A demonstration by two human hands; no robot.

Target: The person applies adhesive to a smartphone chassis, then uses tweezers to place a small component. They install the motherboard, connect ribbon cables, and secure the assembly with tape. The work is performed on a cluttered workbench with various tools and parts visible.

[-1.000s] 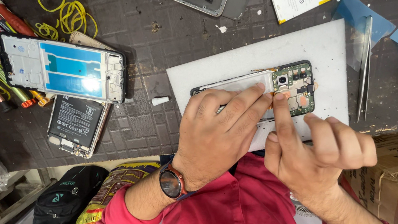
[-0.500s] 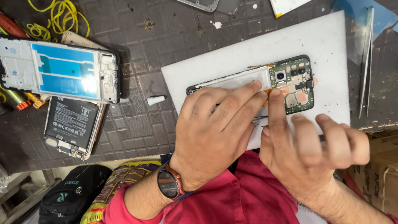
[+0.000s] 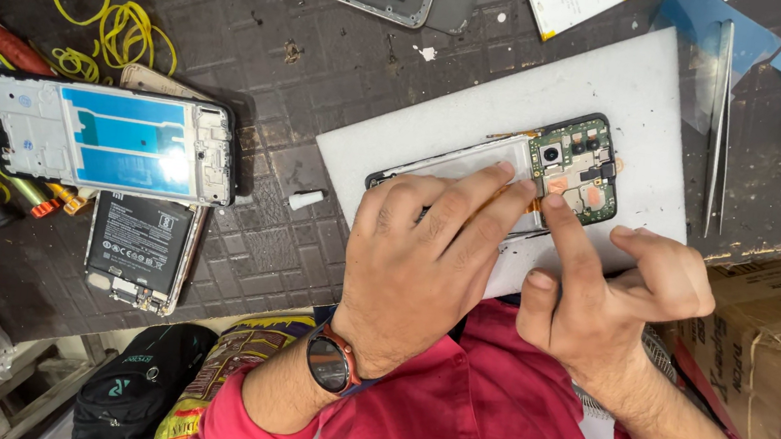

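While lying flat on the white mat [image 3: 615,88] on the table [image 3: 311,61], the opened phone [image 3: 516,170] is being pinned by the left hand [image 3: 425,263], fingers spread; the right hand [image 3: 614,297], index extended, others curled, has slid nearer the circuit board [image 3: 580,168], suggesting pressing a connector.

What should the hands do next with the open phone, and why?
Probably press the right hand's forefinger down beside the green circuit board. Its tip already rests at the orange strip there, while the left hand lies flat on the opened phone, steadying it on the white mat.
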